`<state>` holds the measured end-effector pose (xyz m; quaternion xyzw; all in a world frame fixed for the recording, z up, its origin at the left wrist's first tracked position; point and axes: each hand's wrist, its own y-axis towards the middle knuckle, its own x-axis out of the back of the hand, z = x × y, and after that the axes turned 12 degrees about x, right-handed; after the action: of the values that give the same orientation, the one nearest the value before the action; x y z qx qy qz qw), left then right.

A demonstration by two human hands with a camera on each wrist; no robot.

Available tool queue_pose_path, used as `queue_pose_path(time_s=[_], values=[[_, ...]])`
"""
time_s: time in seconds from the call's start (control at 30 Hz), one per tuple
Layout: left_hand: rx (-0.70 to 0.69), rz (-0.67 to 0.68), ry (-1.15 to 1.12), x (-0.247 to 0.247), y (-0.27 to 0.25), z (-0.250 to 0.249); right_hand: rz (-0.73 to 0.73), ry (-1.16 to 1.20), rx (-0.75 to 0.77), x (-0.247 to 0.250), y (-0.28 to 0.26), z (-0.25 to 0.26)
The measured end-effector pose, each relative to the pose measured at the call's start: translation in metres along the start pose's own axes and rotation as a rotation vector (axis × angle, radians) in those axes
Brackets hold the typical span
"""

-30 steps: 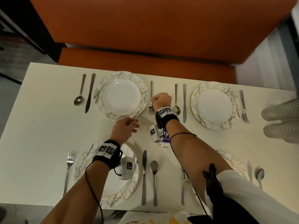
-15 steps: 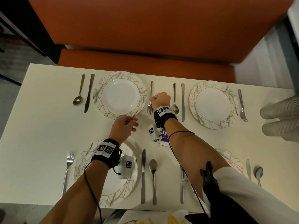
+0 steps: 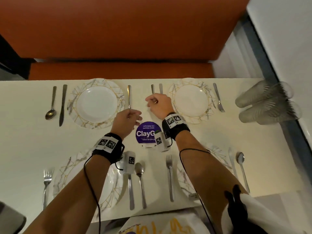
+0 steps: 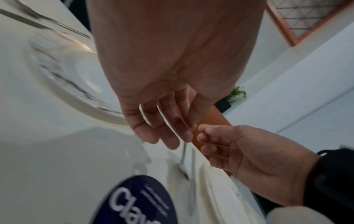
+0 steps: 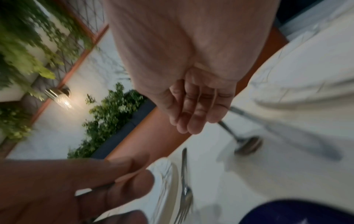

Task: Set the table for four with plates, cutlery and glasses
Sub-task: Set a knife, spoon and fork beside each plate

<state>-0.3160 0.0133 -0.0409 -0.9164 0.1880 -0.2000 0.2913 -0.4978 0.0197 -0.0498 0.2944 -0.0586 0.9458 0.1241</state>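
Four marbled plates sit on the white table (image 3: 25,146), all bare on top. The upper-left plate (image 3: 96,103) and the upper-right plate (image 3: 191,100) lie along the far edge; the lower-left plate (image 3: 108,183) and the lower-right plate (image 3: 217,157) lie along the near edge, each partly hidden by a forearm.

Left of the upper-left plate lie a spoon (image 3: 51,105) and a knife (image 3: 62,105), side by side. Between the two upper plates lies a fork (image 3: 129,97), and right of it a second spoon and knife whose handle tips show above the right hand (image 3: 159,105). Another fork (image 3: 218,98) lies right of the upper-right plate. Along the near edge: a fork (image 3: 46,184) at lower left, a knife, spoon (image 3: 141,181) and fork (image 3: 169,176) in the middle, and a knife and spoon (image 3: 241,168) at lower right.

The glasses (image 3: 266,103) lie on their sides in a stack at the right edge of the frame, well apart from the place settings.

A purple round sticker (image 3: 145,132) sits mid-table, just below both hands. The left hand (image 3: 126,122) hovers there with fingers loosely curled and nothing in it; the right hand is likewise loosely curled and holds nothing. The two hands are near each other but not touching.

An orange bench (image 3: 118,31) fills the top of the frame.
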Motion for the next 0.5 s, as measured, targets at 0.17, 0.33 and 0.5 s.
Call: queue_pose_path(time_s=[0.17,0.33,0.5], values=[[-0.137,0.102,0.061,-0.083,-0.017,-0.055,-0.164,0.013,0.047,0.105,-0.045,-0.019],[-0.281,0.162,0.186,-0.189,-0.038,-0.112,-0.33,0.025,0.023,0.216,-0.09,-0.07],[-0.428,0.184,0.304,-0.309,-0.057,-0.157,-0.43,-0.08,0.013,0.328,-0.133,-0.129]])
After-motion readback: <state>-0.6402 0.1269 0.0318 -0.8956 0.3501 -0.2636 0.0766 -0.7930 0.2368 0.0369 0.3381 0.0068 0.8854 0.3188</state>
